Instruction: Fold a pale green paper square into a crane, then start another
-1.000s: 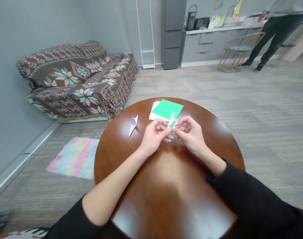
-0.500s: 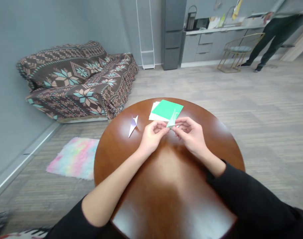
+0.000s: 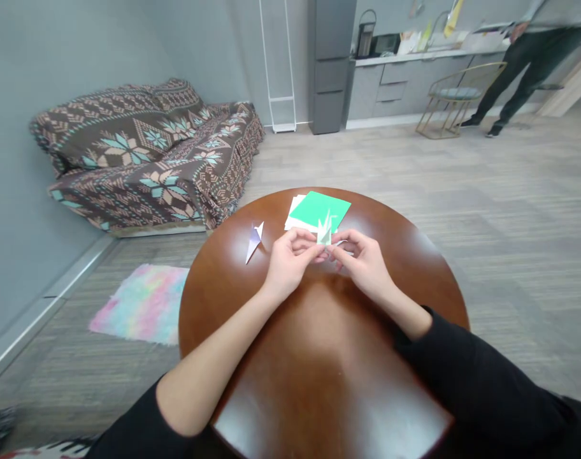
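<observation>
A pale green folded-paper figure (image 3: 324, 234) is pinched low between the fingers of the left hand (image 3: 286, 258) and those of the right hand (image 3: 364, 260), its pointed tips raised above the fingertips. Beyond the fingers, a green paper sheet (image 3: 325, 204) is laid over white sheets (image 3: 295, 202). Left of the fingers, a purple-and-white folded-paper piece (image 3: 254, 243) is supported by the round brown worktop (image 3: 319, 357).

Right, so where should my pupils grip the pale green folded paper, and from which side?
Probably pinch the lower part lightly, from left and right: the pale green folded paper has slender points above that could bend if squeezed. The left hand and right hand hold it low, leaving those points free.
</observation>
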A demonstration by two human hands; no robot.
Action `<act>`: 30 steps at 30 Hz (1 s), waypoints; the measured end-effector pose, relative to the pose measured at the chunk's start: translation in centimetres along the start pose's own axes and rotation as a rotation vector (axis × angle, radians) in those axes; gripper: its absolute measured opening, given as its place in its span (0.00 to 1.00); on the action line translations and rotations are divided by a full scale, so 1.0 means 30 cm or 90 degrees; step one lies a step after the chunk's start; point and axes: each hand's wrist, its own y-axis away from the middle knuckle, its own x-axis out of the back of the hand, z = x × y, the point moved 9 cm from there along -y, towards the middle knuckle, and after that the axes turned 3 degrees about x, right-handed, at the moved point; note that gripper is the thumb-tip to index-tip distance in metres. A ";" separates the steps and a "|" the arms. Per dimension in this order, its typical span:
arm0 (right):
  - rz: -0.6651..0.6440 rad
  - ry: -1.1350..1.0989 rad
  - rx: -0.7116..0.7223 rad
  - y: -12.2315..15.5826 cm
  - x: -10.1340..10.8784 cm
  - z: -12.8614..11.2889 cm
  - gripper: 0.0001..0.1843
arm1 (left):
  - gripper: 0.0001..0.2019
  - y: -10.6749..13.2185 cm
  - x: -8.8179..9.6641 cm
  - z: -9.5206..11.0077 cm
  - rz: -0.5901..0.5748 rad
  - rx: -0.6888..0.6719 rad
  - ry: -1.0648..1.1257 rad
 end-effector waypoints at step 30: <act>-0.048 0.076 -0.011 -0.013 -0.015 0.055 0.18 | 0.14 -0.032 0.031 -0.066 0.011 0.046 -0.035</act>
